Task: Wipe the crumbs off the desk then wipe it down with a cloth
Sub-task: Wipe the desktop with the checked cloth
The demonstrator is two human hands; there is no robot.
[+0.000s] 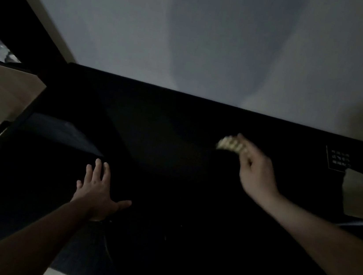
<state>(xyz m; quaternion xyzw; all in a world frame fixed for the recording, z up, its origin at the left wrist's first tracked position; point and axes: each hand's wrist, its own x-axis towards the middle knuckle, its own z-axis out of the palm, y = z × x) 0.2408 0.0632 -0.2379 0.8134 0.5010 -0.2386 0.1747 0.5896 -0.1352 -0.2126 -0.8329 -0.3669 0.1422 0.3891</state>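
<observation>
The person leans over the black desk in weak light. The left hand lies flat on it with fingers spread, probably for support. The right hand is lifted over the far right part and pinches a small pale cloth, bunched between the fingertips, ready for wiping. I cannot see crumbs on the dark surface.
</observation>
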